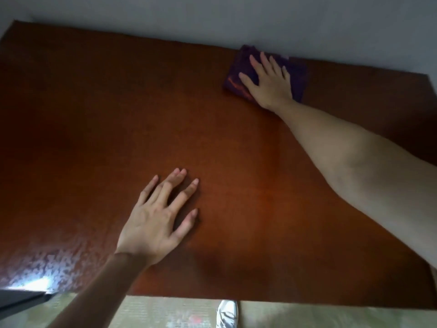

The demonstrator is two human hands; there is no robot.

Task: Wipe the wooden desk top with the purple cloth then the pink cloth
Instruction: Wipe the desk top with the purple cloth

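The reddish-brown wooden desk top (94,114) fills most of the view. A folded purple cloth (238,74) lies flat near the desk's far right edge, close to the wall. My right hand (269,79) presses down on it, palm flat and fingers spread, arm stretched out across the desk. My left hand (160,216) rests flat on the bare wood near the front, fingers apart, holding nothing. No pink cloth is in view.
A pale wall (212,15) runs along the desk's far edge. A bright glare patch (47,268) sits at the front left, beside a dark object (21,301). Below the front edge are a light floor (165,313) and a white shoe (227,313).
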